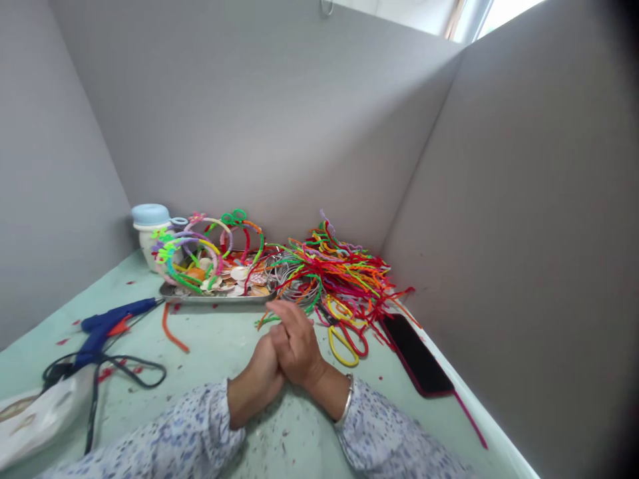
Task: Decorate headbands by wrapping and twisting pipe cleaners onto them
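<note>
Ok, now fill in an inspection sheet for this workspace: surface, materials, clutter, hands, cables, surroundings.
Surface: pale green tabletop, dotted with red scraps.
Materials: decorated headbands on a metal tray; heaped pipe cleaners to its right; blue glue gun at left; yellow and red scissor handles before the heap.
Clutter: phone at the right edge; blue-lidded bottle behind the tray's left end; white packet lower left.
Hands: left hand and right hand pressed together; nothing seen held.
Cables: dark cable looped near the glue gun; plug not visible.
Surroundings: grey partitions; co-workers, nothing seen.
</note>
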A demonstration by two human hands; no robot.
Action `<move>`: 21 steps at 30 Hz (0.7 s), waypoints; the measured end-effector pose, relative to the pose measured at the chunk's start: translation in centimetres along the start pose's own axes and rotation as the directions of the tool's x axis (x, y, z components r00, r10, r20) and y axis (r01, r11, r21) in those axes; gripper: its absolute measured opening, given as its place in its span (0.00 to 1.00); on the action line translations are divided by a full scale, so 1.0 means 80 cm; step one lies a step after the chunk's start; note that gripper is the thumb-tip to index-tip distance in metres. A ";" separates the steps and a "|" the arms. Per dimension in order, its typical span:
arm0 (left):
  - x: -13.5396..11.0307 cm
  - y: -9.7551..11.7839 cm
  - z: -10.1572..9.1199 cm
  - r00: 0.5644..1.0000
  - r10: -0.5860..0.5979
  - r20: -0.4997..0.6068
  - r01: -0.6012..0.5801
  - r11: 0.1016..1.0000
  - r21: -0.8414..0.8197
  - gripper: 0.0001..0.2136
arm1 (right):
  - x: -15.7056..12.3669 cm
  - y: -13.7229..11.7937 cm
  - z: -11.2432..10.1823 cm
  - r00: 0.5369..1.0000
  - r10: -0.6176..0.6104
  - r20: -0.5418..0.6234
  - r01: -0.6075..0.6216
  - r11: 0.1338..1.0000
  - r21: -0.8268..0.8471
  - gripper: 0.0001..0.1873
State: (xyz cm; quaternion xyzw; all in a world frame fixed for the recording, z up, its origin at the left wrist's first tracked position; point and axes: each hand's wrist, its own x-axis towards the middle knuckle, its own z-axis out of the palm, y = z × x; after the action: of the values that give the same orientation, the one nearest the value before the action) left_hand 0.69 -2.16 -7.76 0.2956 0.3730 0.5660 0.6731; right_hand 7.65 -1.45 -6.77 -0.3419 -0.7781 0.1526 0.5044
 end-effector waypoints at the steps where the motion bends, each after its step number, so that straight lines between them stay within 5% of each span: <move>1: -0.002 0.002 0.002 0.999 -0.021 0.036 0.022 0.999 -0.027 0.11 | -0.001 -0.001 -0.001 0.997 0.057 -0.047 -0.054 0.997 0.052 0.22; 4: -0.006 0.009 0.005 0.983 -0.098 0.153 0.117 0.985 -0.123 0.11 | -0.004 -0.007 0.005 0.974 0.203 -0.099 -0.158 0.927 0.340 0.29; 7: -0.005 0.015 0.005 0.946 -0.196 0.258 0.258 0.938 -0.231 0.08 | -0.001 -0.010 0.017 0.888 0.458 -0.043 -0.278 0.609 0.743 0.27; 13: 0.005 0.016 0.007 0.971 -0.225 0.078 0.238 0.907 -0.348 0.07 | 0.012 -0.010 0.024 0.755 0.654 0.032 -0.356 0.369 0.858 0.32; 16: 0.005 0.013 0.013 0.968 -0.237 0.077 0.249 0.911 -0.329 0.06 | 0.010 -0.018 0.026 0.747 0.664 0.016 -0.354 0.378 0.856 0.30; 21: -0.005 0.011 0.022 0.954 -0.263 0.143 0.293 0.921 -0.259 0.12 | -0.008 -0.027 0.033 0.794 0.603 -0.074 -0.384 0.592 0.709 0.12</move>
State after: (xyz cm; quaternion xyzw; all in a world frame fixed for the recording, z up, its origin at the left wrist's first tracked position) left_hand 1.65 -2.36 -6.05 0.1718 0.2926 0.4948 0.8000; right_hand 4.64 -3.18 -7.09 -0.3641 -0.4552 0.4980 0.6420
